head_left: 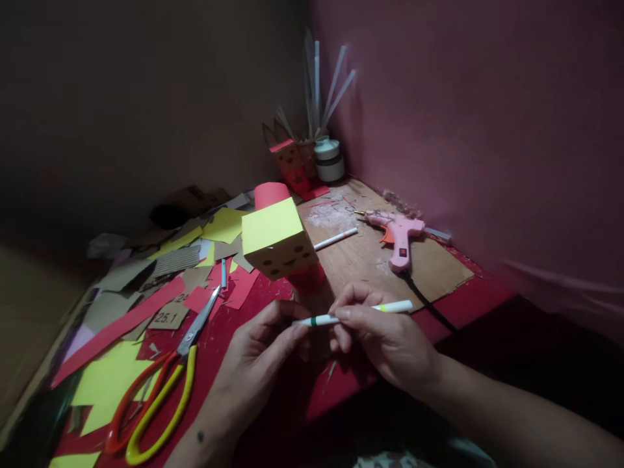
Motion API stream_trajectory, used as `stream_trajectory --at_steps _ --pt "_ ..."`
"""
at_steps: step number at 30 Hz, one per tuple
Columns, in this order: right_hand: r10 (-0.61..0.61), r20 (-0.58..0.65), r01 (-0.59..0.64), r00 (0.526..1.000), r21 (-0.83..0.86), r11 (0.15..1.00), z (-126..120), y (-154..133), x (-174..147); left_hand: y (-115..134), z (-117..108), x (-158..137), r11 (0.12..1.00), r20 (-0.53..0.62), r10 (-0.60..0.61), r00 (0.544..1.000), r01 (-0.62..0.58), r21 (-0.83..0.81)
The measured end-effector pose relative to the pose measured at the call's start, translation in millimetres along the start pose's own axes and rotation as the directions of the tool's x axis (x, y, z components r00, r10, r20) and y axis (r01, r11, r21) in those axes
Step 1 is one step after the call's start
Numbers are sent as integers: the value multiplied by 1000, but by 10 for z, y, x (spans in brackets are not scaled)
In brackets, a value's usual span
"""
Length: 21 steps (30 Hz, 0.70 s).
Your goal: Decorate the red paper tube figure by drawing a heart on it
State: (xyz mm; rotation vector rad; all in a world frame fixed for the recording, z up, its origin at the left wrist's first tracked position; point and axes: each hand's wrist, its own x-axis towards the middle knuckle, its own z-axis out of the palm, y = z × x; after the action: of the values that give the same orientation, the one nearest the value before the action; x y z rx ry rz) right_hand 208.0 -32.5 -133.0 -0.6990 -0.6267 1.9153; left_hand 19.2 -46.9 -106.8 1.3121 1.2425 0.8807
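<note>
A slim white marker pen [396, 307] with a green band and a yellow-green band lies crosswise between my hands. The fingers of my right hand [385, 328] are closed round its middle. My left hand [273, 341] pinches its left end between thumb and forefinger; the very tip is hidden there. Just beyond my hands stands a cardboard box head [292, 259] with a yellow paper top [272, 227] and a dark drawn face, on a red base [309, 278]. A second white pen-like stick [336, 239] lies on the board behind it.
Scissors [188, 351] with red and yellow handles lie left, among paper and cardboard scraps [112, 380]. A pink glue gun [402, 234] with a black cord rests right on the wooden board [443, 273]. At the back stand a small cardboard figure [290, 162], a white jar [329, 159] and sticks.
</note>
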Motion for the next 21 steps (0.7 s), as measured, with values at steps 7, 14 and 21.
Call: stream_trajectory --at_steps 7,14,21 --pt "-3 94 -10 996 139 990 35 121 -15 -103 80 -96 982 -27 63 998 -67 -176" --pt "-32 155 9 987 145 989 119 210 26 -119 47 -171 978 37 144 989 -137 -155" --pt "235 252 -77 939 -513 855 64 -220 -10 143 -269 -453 997 -280 -34 959 12 -80"
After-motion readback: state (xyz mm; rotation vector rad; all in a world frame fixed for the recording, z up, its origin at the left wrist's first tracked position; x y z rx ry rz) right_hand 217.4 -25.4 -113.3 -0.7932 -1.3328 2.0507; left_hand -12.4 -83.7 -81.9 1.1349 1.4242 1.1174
